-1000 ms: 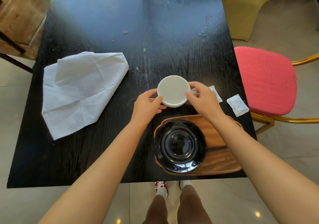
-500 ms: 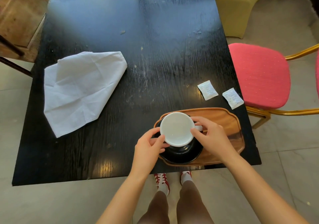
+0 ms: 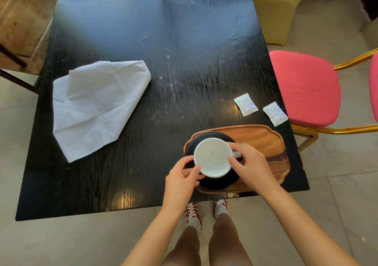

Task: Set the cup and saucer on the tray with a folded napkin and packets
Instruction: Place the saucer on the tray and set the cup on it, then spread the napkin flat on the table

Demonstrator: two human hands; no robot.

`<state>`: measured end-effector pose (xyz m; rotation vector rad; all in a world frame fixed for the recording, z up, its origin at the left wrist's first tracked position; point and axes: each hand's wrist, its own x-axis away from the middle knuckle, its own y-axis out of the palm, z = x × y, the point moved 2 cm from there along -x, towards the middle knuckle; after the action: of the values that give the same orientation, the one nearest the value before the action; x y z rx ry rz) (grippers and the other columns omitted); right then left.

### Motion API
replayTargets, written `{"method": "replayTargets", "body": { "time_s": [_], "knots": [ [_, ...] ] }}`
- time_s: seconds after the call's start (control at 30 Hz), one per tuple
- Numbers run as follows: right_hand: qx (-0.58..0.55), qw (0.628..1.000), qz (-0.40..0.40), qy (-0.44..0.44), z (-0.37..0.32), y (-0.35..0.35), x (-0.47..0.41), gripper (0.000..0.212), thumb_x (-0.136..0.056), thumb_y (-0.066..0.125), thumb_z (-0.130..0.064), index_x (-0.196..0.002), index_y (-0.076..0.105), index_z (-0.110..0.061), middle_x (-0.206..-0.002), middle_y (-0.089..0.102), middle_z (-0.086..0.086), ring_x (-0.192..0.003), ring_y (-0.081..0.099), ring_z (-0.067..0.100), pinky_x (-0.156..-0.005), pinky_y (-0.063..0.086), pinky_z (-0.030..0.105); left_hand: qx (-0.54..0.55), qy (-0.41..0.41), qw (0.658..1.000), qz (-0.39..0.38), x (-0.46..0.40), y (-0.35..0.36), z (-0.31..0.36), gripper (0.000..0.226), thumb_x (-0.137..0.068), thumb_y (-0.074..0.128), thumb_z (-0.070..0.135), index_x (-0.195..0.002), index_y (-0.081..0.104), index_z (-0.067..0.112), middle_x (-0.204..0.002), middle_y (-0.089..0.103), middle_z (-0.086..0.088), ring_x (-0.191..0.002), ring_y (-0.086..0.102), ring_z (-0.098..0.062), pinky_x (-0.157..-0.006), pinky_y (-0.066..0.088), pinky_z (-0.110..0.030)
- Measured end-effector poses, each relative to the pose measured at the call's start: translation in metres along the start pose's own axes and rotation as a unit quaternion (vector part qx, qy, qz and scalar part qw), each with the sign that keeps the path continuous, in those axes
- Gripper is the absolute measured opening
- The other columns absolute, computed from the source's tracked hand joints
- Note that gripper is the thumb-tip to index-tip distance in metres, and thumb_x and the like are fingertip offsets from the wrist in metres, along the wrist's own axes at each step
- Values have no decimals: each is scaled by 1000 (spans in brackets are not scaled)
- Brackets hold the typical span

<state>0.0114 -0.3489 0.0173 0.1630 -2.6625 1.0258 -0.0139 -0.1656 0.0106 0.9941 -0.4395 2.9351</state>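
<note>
white cup [image 3: 212,156] over the black saucer [image 3: 216,181], rim up, empty inside, handle pointing right. held from both sides: left hand [image 3: 180,180] with thumb and fingers pressed to the cup's near-left wall, right hand [image 3: 250,166] wrapped around the right side, fingers at the handle. cannot tell whether the cup's base already touches the saucer or sits just above it. saucer lying on the left end of the wooden tray [image 3: 263,138], right part of the tray bare. tray at the near right corner of the black table [image 3: 163,106], its near edge close to the table's front edge. two small white packets [image 3: 245,104] flat on the table just beyond the tray's far right corner, side by side, apart from each other, the second packet [image 3: 275,113] nearest the table's right edge; print on them too small to read. white cloth napkin [image 3: 96,106] spread loosely on the left side of the table, creased, one corner turned over, well apart from the tray. red cushioned chair [image 3: 304,87] with a gold frame beside the table on the right. below the table edge, bare legs and red-and-white shoes [image 3: 193,214] on a pale tiled floor [image 3: 61,241].
</note>
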Motion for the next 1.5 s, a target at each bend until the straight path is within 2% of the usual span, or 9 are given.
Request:
{"method": "replayTargets", "body": {
  "time_s": [0.1, 0.33, 0.6, 0.73, 0.9, 1.1, 1.23, 1.33, 1.5],
  "knots": [
    [27, 999, 40, -20, -1, -1, 2, 40, -86, 62, -19, -126, 56, -20, -113, 61, -1, -105, 51, 9, -88, 43, 22, -31, 31, 999, 19, 2, -4, 3, 39, -88, 62, 23, -126, 52, 28, -93, 68, 14, -78, 67, 3, -75, 56, -20],
    [12, 999, 26, -38, -4, 1, 4, 40, -87, 61, -16, -127, 55, -19, -112, 63, 1, -101, 53, 8, -82, 42, 14, -35, 72, 996, 29, 5, -3, 4, 42, -88, 62, 18, -128, 54, 29, -110, 64, 12, -90, 63, 0, -82, 57, -31],
    [11, 998, 27, -50, -3, 2, 6, 42, -87, 60, -14, -128, 54, -18, -110, 63, 3, -101, 55, 11, -85, 45, 21, -28, 92, 995, 32, 4, -4, 3, 39, -88, 62, 19, -125, 57, 30, -105, 64, 17, -86, 63, 6, -81, 56, -24],
    [16, 999, 15, -45, -3, 1, 5, 42, -88, 59, -17, -129, 52, -21, -111, 62, 2, -102, 55, 11, -87, 50, 28, -38, 100, 994, 27, 3, -7, 3, 39, -87, 64, 17, -124, 58, 30, -99, 62, 24, -84, 61, 14, -75, 52, -10],
    [49, 998, -3, -35, -6, -6, 4, 46, -87, 60, -25, -132, 47, -21, -116, 59, -1, -108, 52, 11, -89, 47, 27, -121, 95, 987, 34, 2, -14, 10, 46, -86, 64, 29, -130, 52, 27, -110, 65, 9, -76, 63, 4, -70, 49, -10],
    [198, 970, 8, -142, -55, -28, -4, 26, -89, 53, -34, -110, 60, -20, -107, 62, -1, -100, 56, 17, -78, 48, 31, -331, 161, 928, 60, 16, -35, 65, 24, -90, 55, 35, -111, 57, 24, -90, 60, 9, -77, 58, -7, -72, 52, -30],
    [278, 937, -41, -209, -107, -30, -15, 32, -90, 49, -36, -115, 57, -19, -109, 59, 2, -102, 54, 22, -81, 47, 35, -439, 200, 873, 74, 26, -52, 103, 28, -91, 51, 35, -115, 55, 20, -99, 60, 2, -86, 59, -16, -74, 51, -33],
    [309, 916, -46, -254, -137, -27, -24, 34, -90, 49, -36, -117, 56, -18, -111, 59, 4, -102, 55, 24, -81, 48, 36, -464, 209, 853, 118, 31, -73, 114, 33, -91, 50, 35, -118, 54, 17, -107, 61, -1, -93, 60, -21, -79, 51, -36],
    [305, 899, -40, -311, -184, -18, -30, 36, -90, 48, -34, -122, 53, -18, -114, 57, 6, -105, 52, 27, -82, 43, 36, -457, 195, 848, 183, 42, -117, 115, 32, -91, 51, 35, -115, 56, 15, -108, 63, -4, -94, 61, -23, -81, 51, -38]
  ]
}}
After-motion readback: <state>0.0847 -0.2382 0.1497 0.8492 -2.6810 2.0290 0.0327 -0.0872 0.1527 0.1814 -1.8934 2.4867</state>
